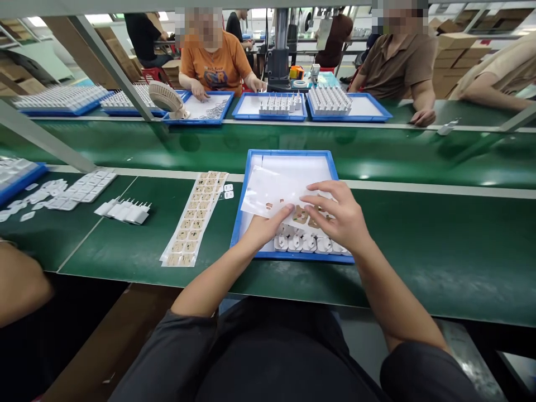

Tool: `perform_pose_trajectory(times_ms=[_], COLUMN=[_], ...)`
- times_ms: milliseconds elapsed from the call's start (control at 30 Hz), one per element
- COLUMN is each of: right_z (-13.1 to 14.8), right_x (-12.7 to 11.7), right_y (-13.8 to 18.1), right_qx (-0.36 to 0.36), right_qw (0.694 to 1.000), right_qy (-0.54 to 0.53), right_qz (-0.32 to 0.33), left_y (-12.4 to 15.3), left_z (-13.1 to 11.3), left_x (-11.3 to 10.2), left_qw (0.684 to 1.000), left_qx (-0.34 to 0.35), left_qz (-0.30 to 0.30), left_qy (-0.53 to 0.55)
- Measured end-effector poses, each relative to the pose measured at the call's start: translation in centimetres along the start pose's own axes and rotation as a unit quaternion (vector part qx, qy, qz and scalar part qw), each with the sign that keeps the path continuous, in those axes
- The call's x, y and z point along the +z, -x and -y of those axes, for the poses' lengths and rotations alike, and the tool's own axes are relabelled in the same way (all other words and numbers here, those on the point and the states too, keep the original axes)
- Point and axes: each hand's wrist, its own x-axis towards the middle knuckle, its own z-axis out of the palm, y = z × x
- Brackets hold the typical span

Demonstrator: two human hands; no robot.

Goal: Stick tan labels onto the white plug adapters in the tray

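Sheet [262, 190], centre frame, over the blue tray [288, 152]: white, glossy, mostly bare at left, tan stickers [300, 215] toward right. My left hand [267, 226] pinches its lower edge, thumb on top. My right hand [342, 215] arches over, fingers spread; can't tell if they grip. Around: white covers [86, 188] at left, pronged pieces [125, 212], sticker strip [190, 223], then white parts [309, 243] in the tray, partly hidden by my hands.

The sticker sheet [262, 190], with glossy white backing, is held aslant above the blue tray [288, 152], its left corner over the tray's left edge. Its left end is largely bare; tan labels [300, 215] sit farther right, partly hidden behind fingers.
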Motion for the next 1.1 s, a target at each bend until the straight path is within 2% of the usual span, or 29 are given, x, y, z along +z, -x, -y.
perform_pose_trajectory(times_ms=[67, 167, 267, 367, 467, 533, 633, 700, 767, 867, 933, 1000, 1100], right_z=[0.1, 0.0, 0.0, 0.1, 0.3, 0.4, 0.1, -0.1, -0.3, -0.2, 0.0, 0.2, 0.3], right_x=[0.4, 1.1, 1.6, 1.3, 0.5, 0.1, 0.1, 0.5, 1.1, 1.5, 1.5, 1.4, 1.1], right_y=[0.4, 0.9, 1.0, 1.2, 1.9, 2.5, 3.5, 4.0, 4.4, 4.5, 4.4, 4.4, 4.3], right_qx=[-0.031, -0.056, -0.067, -0.078, -0.047, 0.017, 0.144, 0.204, 0.233, 0.247, 0.25, 0.25, 0.236], right_qw=[0.999, 0.997, 0.996, 0.996, 0.998, 0.992, 0.976, 0.967, 0.962, 0.957, 0.955, 0.953, 0.948], right_qy=[0.024, 0.054, 0.063, 0.045, -0.046, -0.119, -0.15, -0.137, -0.136, -0.148, -0.158, -0.17, -0.206], right_qz=[0.013, -0.004, -0.018, -0.008, 0.012, 0.029, 0.057, 0.061, 0.049, 0.03, 0.025, 0.03, 0.052], left_y=[0.0, 0.1, 0.2, 0.0, -1.0, -2.0, -3.3, -3.3, -2.2, 0.9, 3.0, 4.4, 5.3], left_z=[-0.4, -1.6, -2.2, -1.6, -0.2, 0.6, 1.0, 0.9, 0.7, 1.0, 1.6, 2.3, 3.1], left_x=[0.0, 0.2, 0.3, 0.1, -0.5, -1.1, -2.4, -3.3, -4.3, -5.4, -5.6, -5.7, -6.0], left_qw=[0.998, 0.993, 0.987, 0.986, 0.991, 0.991, 0.981, 0.959, 0.933, 0.907, 0.891, 0.877, 0.87], left_qx=[-0.042, -0.094, -0.139, -0.154, -0.116, -0.086, -0.044, -0.033, -0.023, 0.03, 0.088, 0.138, 0.182], left_qz=[-0.009, -0.016, -0.034, -0.048, -0.068, -0.068, 0.005, 0.044, 0.045, 0.007, -0.012, -0.005, 0.009], left_qy=[0.037, 0.072, 0.074, 0.047, -0.017, -0.076, -0.188, -0.278, -0.357, -0.421, -0.445, -0.461, -0.459])
